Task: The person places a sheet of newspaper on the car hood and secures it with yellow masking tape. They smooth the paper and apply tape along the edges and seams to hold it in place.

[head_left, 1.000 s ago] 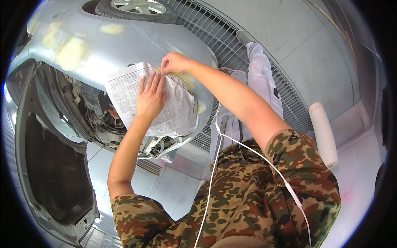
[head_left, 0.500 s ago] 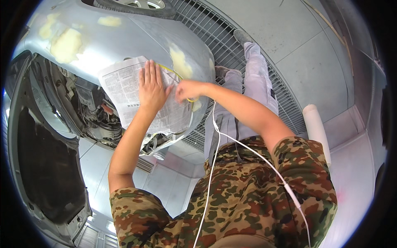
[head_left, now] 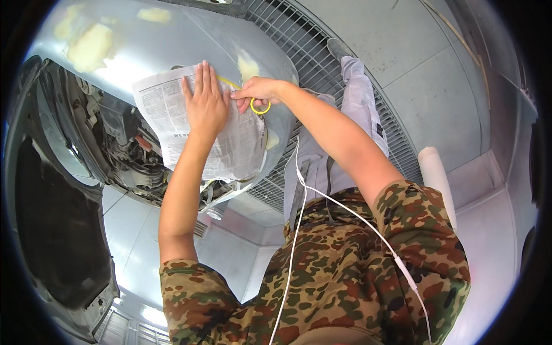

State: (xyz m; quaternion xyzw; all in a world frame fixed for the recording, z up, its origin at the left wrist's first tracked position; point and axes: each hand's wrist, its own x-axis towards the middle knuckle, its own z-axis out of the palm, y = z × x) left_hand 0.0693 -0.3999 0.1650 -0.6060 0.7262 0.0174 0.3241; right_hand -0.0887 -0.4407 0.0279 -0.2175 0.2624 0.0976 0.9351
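While the raised dark hood (head_left: 63, 213) is standing at my far left, the engine bay (head_left: 123, 123) is lying exposed beside it, running down toward the newspaper sheet (head_left: 161, 103). That sheet is resting on the front corner of the grey car body (head_left: 178, 43), its longer diagonal slanting from upper left to lower right, its left edge reaching out beside the engine bay and its right edge curving along the panel. My left grip (head_left: 207, 112) is lying flat on the paper, fingers stretched out and pointing away from me, pressing and holding nothing between them. From just beside those fingertips, a yellow tape strip (head_left: 229, 83) is slanting down to the right along the paper's upper right edge. My right grip (head_left: 259, 91) is closing around a yellow tape roll (head_left: 260, 112), its round opening facing up toward me, while the extended forefinger is pointing left and reaching to the strip's lower end; whether it is pressing there, I cannot tell. Bare panel is spreading above the paper, and a pale patch (head_left: 248, 68) is sitting just above my right grip. Farther right, the floor grating (head_left: 287, 34) is curving past the bumper, and a white roll (head_left: 438, 187) is standing well apart.
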